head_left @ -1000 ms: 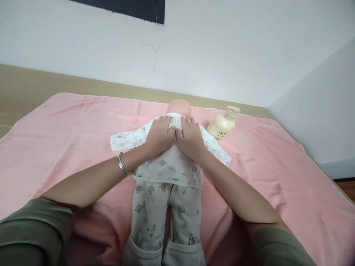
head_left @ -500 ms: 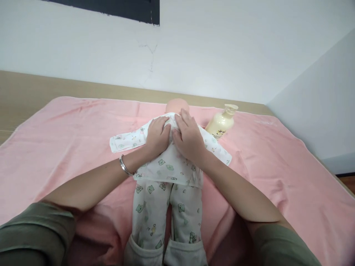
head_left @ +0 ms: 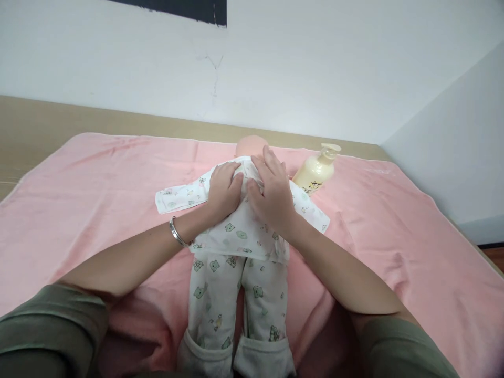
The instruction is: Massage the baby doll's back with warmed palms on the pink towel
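A baby doll [head_left: 252,144] lies with its head away from me, dressed in a white printed top [head_left: 240,236] and matching trousers [head_left: 216,294]. Flat on the left part of the top's upper area rests my left hand [head_left: 225,189], fingers stretched out. My right hand [head_left: 272,191] lies over the right upper part of the top, open, with its fingers reaching up to the doll's head and looking slightly raised. Neither hand grips anything. The doll's face is out of sight, and the hands cover much of its upper body.
A cream pump bottle [head_left: 317,170] leans tilted by the doll's right sleeve. Beneath everything spreads a pink blanket [head_left: 118,178] on a wooden surface [head_left: 39,121]. Behind stands a white wall [head_left: 295,68], with another wall [head_left: 457,142] at the right.
My right hand has shifted slightly upward, its fingers lifting and spreading near the doll's head. My left hand stays in place on the top. The view has tilted slightly.
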`<state>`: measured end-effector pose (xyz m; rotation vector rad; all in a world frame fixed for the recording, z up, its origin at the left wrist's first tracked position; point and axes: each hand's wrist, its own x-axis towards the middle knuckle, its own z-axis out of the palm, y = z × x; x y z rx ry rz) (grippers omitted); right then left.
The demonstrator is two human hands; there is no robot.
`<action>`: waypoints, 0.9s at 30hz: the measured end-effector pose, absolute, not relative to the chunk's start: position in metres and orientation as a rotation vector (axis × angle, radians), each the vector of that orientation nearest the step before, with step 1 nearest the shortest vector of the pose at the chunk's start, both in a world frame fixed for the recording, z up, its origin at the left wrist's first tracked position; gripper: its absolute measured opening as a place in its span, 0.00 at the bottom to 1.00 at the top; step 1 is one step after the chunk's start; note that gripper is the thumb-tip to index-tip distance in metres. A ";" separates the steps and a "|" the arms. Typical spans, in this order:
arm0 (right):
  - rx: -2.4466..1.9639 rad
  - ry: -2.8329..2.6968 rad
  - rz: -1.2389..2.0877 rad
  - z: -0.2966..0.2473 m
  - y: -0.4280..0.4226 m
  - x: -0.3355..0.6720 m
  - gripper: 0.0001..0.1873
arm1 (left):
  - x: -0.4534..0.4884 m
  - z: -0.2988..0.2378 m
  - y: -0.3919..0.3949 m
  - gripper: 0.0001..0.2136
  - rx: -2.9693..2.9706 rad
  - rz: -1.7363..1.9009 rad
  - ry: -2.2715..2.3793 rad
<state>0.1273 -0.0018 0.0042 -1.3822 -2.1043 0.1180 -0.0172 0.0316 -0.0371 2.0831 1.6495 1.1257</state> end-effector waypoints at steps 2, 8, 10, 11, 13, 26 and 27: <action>-1.408 -2.136 0.127 0.003 0.000 0.127 0.27 | -0.016 -0.036 0.029 0.21 2.033 1.138 1.667; -1.394 -2.178 0.172 0.012 0.003 0.131 0.26 | -0.010 -0.028 0.019 0.20 1.924 1.129 1.760; -1.387 -2.140 0.117 0.015 0.002 0.131 0.28 | -0.009 -0.027 0.018 0.20 1.916 1.114 1.768; -1.381 -2.144 0.095 0.014 0.000 0.131 0.28 | -0.010 -0.026 0.018 0.20 1.922 1.105 1.769; -1.373 -2.186 0.076 0.007 -0.002 0.128 0.27 | -0.011 -0.026 0.020 0.20 1.945 1.086 1.768; -1.734 -2.398 0.319 0.036 -0.021 0.140 0.28 | -0.009 -0.023 0.015 0.19 1.924 1.122 1.773; -1.730 -2.422 0.344 0.045 -0.026 0.144 0.27 | -0.009 -0.023 0.015 0.20 1.910 1.114 1.772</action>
